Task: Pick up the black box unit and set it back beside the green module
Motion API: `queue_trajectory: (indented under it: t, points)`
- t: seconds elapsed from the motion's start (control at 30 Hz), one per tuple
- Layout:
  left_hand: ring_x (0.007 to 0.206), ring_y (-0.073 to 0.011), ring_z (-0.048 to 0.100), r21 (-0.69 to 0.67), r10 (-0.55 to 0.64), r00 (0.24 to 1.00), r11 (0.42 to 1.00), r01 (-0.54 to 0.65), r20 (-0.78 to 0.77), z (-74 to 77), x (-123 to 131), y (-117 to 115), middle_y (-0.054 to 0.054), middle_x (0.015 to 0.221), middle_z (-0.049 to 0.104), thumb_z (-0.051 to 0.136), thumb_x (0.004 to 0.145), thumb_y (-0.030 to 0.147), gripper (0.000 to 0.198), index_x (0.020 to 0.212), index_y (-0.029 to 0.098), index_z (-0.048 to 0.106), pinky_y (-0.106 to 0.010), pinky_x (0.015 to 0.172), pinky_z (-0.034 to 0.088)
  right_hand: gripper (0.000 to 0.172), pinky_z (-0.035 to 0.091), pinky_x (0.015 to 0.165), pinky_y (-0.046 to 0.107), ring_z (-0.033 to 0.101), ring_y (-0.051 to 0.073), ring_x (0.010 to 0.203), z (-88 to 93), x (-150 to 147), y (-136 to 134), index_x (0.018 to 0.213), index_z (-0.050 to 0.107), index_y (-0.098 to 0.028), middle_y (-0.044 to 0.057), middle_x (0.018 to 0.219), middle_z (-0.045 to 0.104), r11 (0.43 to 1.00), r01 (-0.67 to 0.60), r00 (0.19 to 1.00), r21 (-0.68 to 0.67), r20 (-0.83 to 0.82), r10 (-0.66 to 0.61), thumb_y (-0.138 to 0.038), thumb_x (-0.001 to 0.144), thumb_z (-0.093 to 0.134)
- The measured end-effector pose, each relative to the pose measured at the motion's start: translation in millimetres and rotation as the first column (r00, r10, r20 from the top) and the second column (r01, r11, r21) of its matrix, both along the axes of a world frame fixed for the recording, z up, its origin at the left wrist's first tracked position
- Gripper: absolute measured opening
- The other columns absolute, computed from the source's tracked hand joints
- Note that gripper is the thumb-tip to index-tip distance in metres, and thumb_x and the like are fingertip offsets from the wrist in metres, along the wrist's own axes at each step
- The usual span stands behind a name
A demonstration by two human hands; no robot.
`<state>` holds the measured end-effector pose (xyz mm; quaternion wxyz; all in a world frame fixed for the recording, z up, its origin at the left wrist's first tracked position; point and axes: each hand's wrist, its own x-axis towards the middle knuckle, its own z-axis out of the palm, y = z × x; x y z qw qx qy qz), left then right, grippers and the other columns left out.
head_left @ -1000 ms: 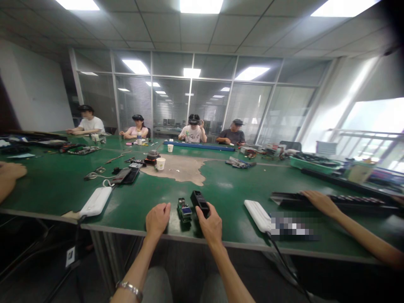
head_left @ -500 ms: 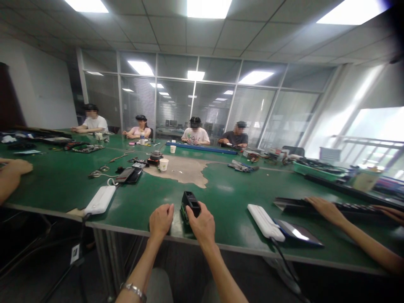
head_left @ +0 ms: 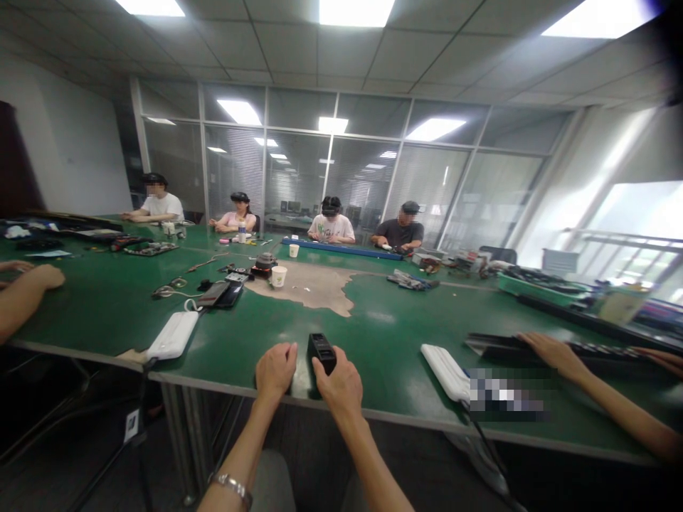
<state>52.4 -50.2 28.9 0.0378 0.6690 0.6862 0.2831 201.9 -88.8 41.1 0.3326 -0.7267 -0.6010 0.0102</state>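
My right hand [head_left: 340,380] grips a black box-shaped device [head_left: 321,353] near the table's front edge, thumb on the near side and fingers around the right side. Slots or sockets show on its top face; its exact kind is not clear. Just left of it, my left hand [head_left: 276,370] is curled closed, resting at the table edge and apart from the device. Whatever its fingers may hold is hidden from this angle. Both hands are over the green table [head_left: 389,370].
White power banks with cables lie left [head_left: 173,334] and right [head_left: 445,372]. Ahead are a paper cup [head_left: 278,276], phones [head_left: 224,293] and pliers-like tools [head_left: 410,280]. A neighbour's hand [head_left: 549,352] rests on a black strip at right; another person's arm [head_left: 32,291] is at left.
The black device has turned in my right hand, so the green circuit board seen on its left side no longer shows. My left hand stays closed in nearly the same place.
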Motion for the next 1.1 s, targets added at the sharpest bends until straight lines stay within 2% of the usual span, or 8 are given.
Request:
queue_trajectory:
  t: [0.1,0.2,0.37,0.53,0.6,0.8,0.93,1.1]
  points:
    - [0.079,-0.0188,0.065,-0.011,-0.001,1.000,1.000,0.001,0.001,0.0,-0.2,0.3,-0.006,0.086,0.072,0.030,0.101,0.048,0.048,0.078,0.023,0.064,-0.028,0.063,0.030,0.067,0.047,0.089,0.041,0.064,0.034,0.108,-12.3,1.6,3.8,0.136,0.052,-0.008,0.022,0.115,0.067,0.999,-0.013,1.000,0.052,-0.012,0.013,-0.052,0.086,0.059]
    - [0.080,-0.0192,0.066,-0.028,-0.002,1.000,1.000,0.002,-0.006,0.6,1.2,1.5,-0.006,0.088,0.072,0.030,0.100,0.048,0.048,0.079,0.023,0.064,-0.028,0.063,0.032,0.078,0.044,0.097,0.043,0.058,0.035,0.119,-23.0,2.3,8.3,0.140,0.047,-0.003,0.024,0.128,0.061,0.983,-0.052,0.997,0.178,-0.047,0.061,-0.056,0.084,0.060]
    - [0.083,-0.0228,0.068,-0.122,0.035,0.999,0.992,-0.039,-0.034,5.6,6.9,8.9,-0.008,0.091,0.074,0.036,0.097,0.048,0.042,0.083,0.024,0.067,-0.029,0.062,0.035,0.077,0.044,0.100,0.044,0.059,0.032,0.119,-35.4,4.1,11.7,0.141,0.045,-0.004,0.023,0.129,0.060,0.949,-0.088,0.982,0.304,-0.136,0.134,-0.057,0.086,0.058]
    - [0.086,-0.0248,0.069,-0.221,0.054,0.998,0.974,-0.057,-0.017,13.4,9.6,16.2,-0.011,0.094,0.075,0.040,0.095,0.048,0.039,0.084,0.024,0.070,-0.030,0.066,0.038,0.074,0.044,0.101,0.045,0.057,0.032,0.119,-39.5,6.3,14.0,0.139,0.047,-0.005,0.023,0.129,0.060,0.939,-0.097,0.973,0.329,-0.167,0.159,-0.057,0.087,0.057]
    - [0.084,-0.0246,0.069,-0.203,0.063,0.998,0.977,-0.061,0.003,13.8,10.2,16.9,-0.012,0.092,0.075,0.041,0.095,0.048,0.039,0.082,0.023,0.069,-0.029,0.065,0.038,0.073,0.044,0.101,0.046,0.057,0.032,0.118,-39.7,6.5,15.2,0.137,0.049,-0.005,0.023,0.128,0.060,0.937,-0.094,0.971,0.335,-0.178,0.161,-0.057,0.087,0.057]
    - [0.079,-0.0200,0.066,0.048,0.027,0.976,0.998,-0.038,0.217,7.2,11.3,19.6,-0.008,0.085,0.073,0.033,0.099,0.047,0.045,0.077,0.023,0.064,-0.027,0.067,0.035,0.072,0.045,0.099,0.046,0.058,0.032,0.115,-40.1,7.1,16.0,0.136,0.049,-0.005,0.022,0.122,0.063,0.926,-0.091,0.969,0.366,-0.182,0.167,-0.055,0.085,0.060]
    - [0.070,-0.0178,0.062,0.012,0.021,0.924,1.000,-0.028,0.381,4.1,8.2,24.3,-0.005,0.076,0.071,0.025,0.100,0.053,0.055,0.072,0.023,0.063,-0.026,0.064,0.034,0.070,0.046,0.098,0.046,0.057,0.032,0.114,-41.0,8.1,15.5,0.134,0.051,-0.006,0.021,0.121,0.063,0.916,-0.091,0.972,0.390,-0.166,0.167,-0.055,0.085,0.060]
    - [0.070,-0.0174,0.061,-0.008,-0.040,0.929,0.999,0.046,0.368,3.2,6.6,22.0,-0.003,0.070,0.069,0.033,0.098,0.053,0.051,0.067,0.024,0.061,-0.025,0.065,0.034,0.058,0.045,0.100,0.043,0.058,0.030,0.112,-39.3,8.6,13.3,0.126,0.058,-0.009,0.018,0.118,0.065,0.922,-0.092,0.969,0.375,-0.178,0.169,-0.051,0.085,0.060]
